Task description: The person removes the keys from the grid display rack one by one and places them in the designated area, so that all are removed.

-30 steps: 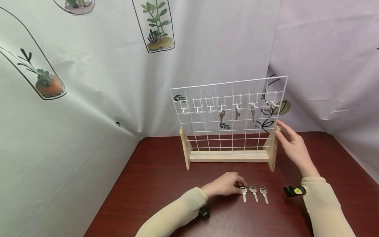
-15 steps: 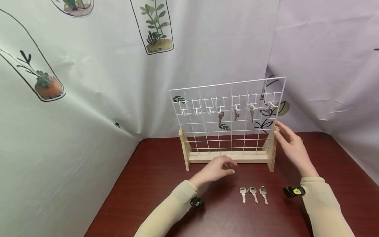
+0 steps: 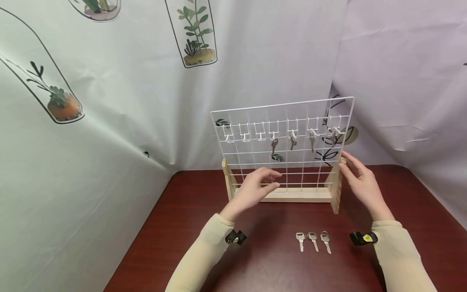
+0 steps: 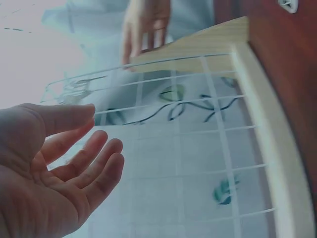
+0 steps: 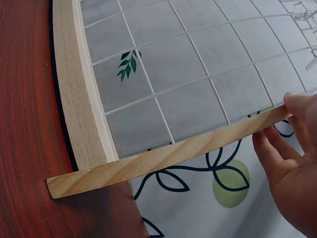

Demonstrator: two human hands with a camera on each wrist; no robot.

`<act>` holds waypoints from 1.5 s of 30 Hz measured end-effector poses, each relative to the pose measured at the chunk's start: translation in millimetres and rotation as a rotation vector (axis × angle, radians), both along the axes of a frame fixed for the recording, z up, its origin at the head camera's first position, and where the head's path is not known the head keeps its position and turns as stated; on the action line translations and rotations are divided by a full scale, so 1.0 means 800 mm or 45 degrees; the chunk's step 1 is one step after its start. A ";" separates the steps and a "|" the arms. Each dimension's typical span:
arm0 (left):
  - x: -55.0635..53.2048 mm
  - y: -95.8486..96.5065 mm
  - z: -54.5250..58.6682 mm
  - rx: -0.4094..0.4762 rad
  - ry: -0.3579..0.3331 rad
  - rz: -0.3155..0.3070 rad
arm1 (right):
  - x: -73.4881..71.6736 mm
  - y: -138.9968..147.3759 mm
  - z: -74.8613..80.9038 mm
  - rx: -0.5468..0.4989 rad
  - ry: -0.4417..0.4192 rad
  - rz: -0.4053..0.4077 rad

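On the left, the left hand (image 3: 255,188) hangs before the white wire grid (image 3: 282,104), loosely half-open with a gap between thumb and fingers, holding nothing. Right of it, keys (image 3: 274,146) hang from hooks along the grid's right half, while three loose keys (image 3: 312,236) lie in a row nearer on the table (image 3: 270,263). Farthest right, the right hand (image 3: 360,180) pinches the wooden upright (image 3: 336,194) between thumb and fingers.
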State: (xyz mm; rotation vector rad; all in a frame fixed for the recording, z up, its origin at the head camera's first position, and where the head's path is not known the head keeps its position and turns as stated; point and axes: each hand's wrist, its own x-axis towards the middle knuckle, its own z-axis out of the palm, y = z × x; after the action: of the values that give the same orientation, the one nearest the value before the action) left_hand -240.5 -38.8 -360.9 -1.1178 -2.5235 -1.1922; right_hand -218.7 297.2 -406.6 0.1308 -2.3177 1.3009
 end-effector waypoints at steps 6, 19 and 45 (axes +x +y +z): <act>0.006 -0.011 0.028 0.132 0.066 0.037 | 0.001 0.002 -0.001 0.004 -0.005 -0.004; -0.004 -0.011 0.047 0.314 0.055 0.105 | -0.001 0.001 -0.001 0.010 0.022 0.000; -0.045 0.030 0.052 0.520 -0.030 0.156 | -0.005 0.004 -0.006 -0.016 0.040 0.011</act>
State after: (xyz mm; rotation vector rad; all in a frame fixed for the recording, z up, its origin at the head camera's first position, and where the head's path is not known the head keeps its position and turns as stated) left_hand -276.9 -15.0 -319.2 -0.8403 -2.1814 -1.5942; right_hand -223.0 300.5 -411.1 0.1561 -2.2845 1.3087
